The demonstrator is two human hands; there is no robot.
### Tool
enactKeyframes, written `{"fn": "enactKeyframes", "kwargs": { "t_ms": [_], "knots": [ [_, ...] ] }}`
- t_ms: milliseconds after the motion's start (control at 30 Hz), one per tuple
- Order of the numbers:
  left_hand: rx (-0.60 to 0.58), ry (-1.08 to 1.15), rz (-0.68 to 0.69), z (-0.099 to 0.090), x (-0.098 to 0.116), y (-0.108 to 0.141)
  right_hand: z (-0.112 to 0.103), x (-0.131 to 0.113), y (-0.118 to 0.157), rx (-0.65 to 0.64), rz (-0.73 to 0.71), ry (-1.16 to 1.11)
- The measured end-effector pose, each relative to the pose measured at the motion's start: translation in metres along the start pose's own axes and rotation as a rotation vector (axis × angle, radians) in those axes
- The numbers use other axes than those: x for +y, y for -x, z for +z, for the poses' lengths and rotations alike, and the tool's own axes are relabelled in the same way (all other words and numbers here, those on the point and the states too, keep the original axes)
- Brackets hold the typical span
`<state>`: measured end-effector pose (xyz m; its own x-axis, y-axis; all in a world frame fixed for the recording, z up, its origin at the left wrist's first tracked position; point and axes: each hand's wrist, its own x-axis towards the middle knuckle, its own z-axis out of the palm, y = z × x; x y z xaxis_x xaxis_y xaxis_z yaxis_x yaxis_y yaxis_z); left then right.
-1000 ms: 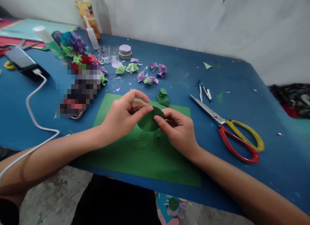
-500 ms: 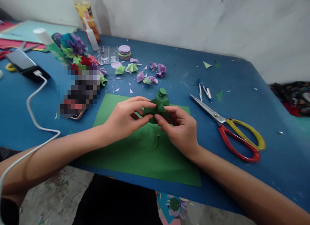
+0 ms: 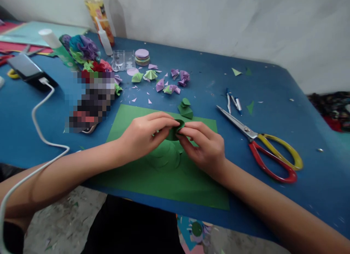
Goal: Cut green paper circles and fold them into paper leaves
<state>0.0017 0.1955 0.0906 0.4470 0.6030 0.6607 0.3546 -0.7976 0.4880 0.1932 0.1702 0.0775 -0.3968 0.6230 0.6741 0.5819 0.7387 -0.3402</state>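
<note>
Between my two hands is a small dark green paper piece [image 3: 173, 134], curled over at its right side. My left hand [image 3: 149, 132] pinches its left edge, and my right hand [image 3: 203, 144] pinches the curled part with thumb and fingers. Below them a green paper sheet [image 3: 164, 188] lies flat on the table, with several round green paper cutouts [image 3: 164, 155] on it. Just beyond my fingers sits a stack of folded green paper pieces [image 3: 186, 109].
Large scissors [image 3: 254, 135] with red and yellow handles lie open at right, beside a compass [image 3: 233, 101]. Crumpled purple and light green paper pieces [image 3: 171, 89] are scattered behind. A phone [image 3: 91, 101], a white cable [image 3: 37, 128] and a glue bottle [image 3: 105, 42] are at left.
The green paper between my fingers went from spread out to curled over at the right. My hands have stayed in nearly the same place; the view shifted slightly.
</note>
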Motion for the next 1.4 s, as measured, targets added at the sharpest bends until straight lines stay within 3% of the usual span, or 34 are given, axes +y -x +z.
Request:
{"fn": "enactKeyframes", "kwargs": {
  "t_ms": [67, 200, 433, 500, 733, 1233, 1400],
  "knots": [
    [-0.033, -0.023, 0.009, 0.000, -0.001, 0.001, -0.001, 0.001, 0.001, 0.009, -0.031, 0.049],
    [-0.072, -0.059, -0.012, 0.000, 0.000, 0.003, 0.000, -0.001, 0.001, 0.063, 0.044, 0.018],
    [-0.099, -0.123, -0.001, 0.002, 0.001, 0.004, 0.005, -0.010, -0.001, 0.131, 0.326, -0.174],
    [-0.093, -0.125, 0.011, 0.003, 0.000, 0.004, 0.006, -0.010, 0.000, 0.139, 0.351, -0.210],
    [-0.106, -0.160, 0.023, 0.003, 0.001, 0.004, 0.002, -0.007, 0.001, 0.076, 0.258, -0.119],
    [-0.261, -0.223, 0.080, 0.003, -0.003, 0.006, 0.000, 0.002, 0.004, -0.057, 0.021, 0.087],
    [-0.187, -0.176, 0.097, 0.001, -0.005, 0.003, -0.003, -0.003, -0.001, -0.104, 0.150, 0.013]
  ]
}}
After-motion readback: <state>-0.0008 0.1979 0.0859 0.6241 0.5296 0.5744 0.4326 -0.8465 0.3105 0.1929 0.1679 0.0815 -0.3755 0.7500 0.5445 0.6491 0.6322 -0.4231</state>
